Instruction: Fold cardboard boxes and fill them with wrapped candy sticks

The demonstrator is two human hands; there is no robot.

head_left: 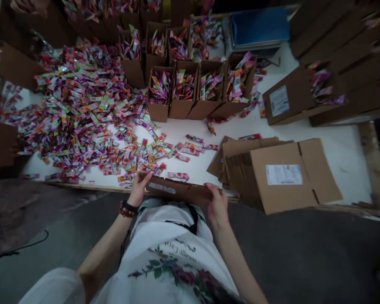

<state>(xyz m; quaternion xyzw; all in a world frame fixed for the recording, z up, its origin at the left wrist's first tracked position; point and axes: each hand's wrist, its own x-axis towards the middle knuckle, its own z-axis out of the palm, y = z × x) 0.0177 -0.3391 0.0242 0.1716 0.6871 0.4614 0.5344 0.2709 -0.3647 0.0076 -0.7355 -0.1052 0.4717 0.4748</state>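
Observation:
At the table's front edge, close to my body, I hold a flattened cardboard box (183, 191) that carries a white label. My left hand (139, 188) grips its left end, thumb along the top edge. Round the other end my right hand (217, 203) is closed, the fingers partly hidden behind the card. Just beyond the box lie loose wrapped candy sticks (177, 175) in pink and purple wrappers. To the right of my right hand rests a stack of flattened boxes (281, 179), the top one labelled.
A large heap of wrapped sticks (82, 101) covers the white table's (335, 143) left side. Several open boxes filled with sticks (185, 93) stand in rows at the back. A tilted filled box (291, 95) is at right, near a blue bin (261, 27). Another person's sleeve (34, 211) shows at left.

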